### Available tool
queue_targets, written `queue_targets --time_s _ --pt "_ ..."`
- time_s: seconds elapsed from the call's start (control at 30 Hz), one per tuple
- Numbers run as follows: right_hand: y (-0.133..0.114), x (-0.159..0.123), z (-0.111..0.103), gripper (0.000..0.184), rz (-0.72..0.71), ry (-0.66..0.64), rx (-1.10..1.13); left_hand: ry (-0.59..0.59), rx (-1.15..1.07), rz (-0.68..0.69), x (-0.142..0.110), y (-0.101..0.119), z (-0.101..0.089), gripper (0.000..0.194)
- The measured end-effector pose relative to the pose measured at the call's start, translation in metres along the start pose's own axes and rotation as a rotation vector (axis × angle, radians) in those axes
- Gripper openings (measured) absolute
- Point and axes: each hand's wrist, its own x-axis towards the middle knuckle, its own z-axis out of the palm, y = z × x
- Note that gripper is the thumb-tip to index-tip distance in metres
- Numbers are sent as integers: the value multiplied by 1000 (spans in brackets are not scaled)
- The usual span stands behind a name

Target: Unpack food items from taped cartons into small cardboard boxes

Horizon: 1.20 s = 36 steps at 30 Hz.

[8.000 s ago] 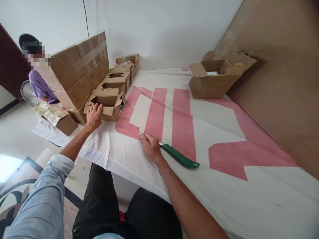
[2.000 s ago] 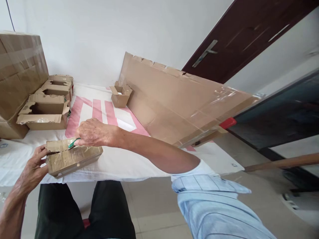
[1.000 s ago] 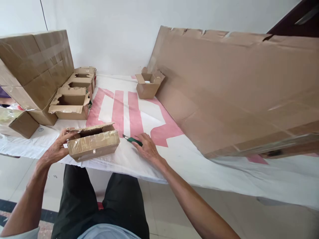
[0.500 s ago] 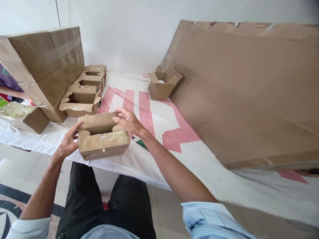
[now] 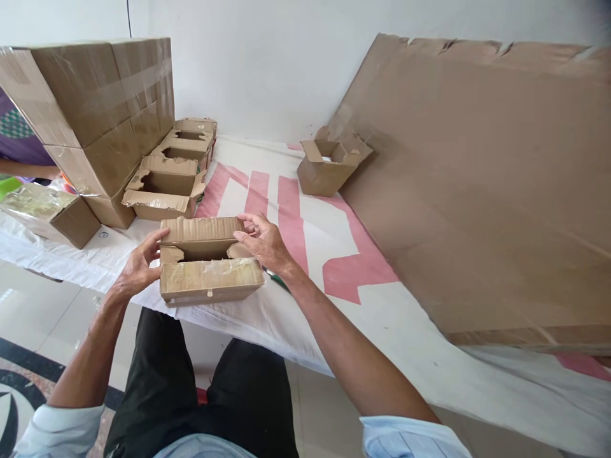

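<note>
A small cardboard box (image 5: 210,277) sits near the table's front edge with its two long flaps partly folded in. A dark gap shows between the flaps, and clear tape clings to the near one. At the box's left side, my left hand (image 5: 139,264) grips with fingertips on the far flap's corner and the thumb lower down. My right hand (image 5: 265,243) holds the far right corner, thumb and fingers about the flap's end. Partly hidden beyond my right wrist lies a thin dark-green object (image 5: 277,280) whose kind I cannot make out.
Several opened boxes (image 5: 160,202) stand in a row beside a taped stack of cartons (image 5: 102,121) at left. A closed carton (image 5: 52,213) is near a co-worker's arm (image 5: 28,168). An open box (image 5: 324,172) touches a large cardboard sheet (image 5: 477,191) on the right.
The whole scene has shifted a little rightward in the picture as the camera turned. Both hands keep their hold on the box, and its flaps look much the same.
</note>
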Motion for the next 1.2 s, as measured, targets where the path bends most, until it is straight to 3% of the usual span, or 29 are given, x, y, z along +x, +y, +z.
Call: queue_targets --time_s 0.5,0.7,0.87,1.07,1.2 --pt "-2 -10 3 46 -63 75 5 -63 30 77 -1 6 -5 103" --pt "-4 -16 -4 49 -63 93 -21 -14 72 102 -7 10 -1 79" --pt "-18 -34 -11 44 -195 155 -124 -38 105 117 -13 17 1 57" --pt "-48 -71 -24 38 -401 -108 -225 -105 250 92 -16 25 -3 65" --pt "-56 -104 -25 25 -532 -148 -345 -127 366 23 -15 32 -4 83"
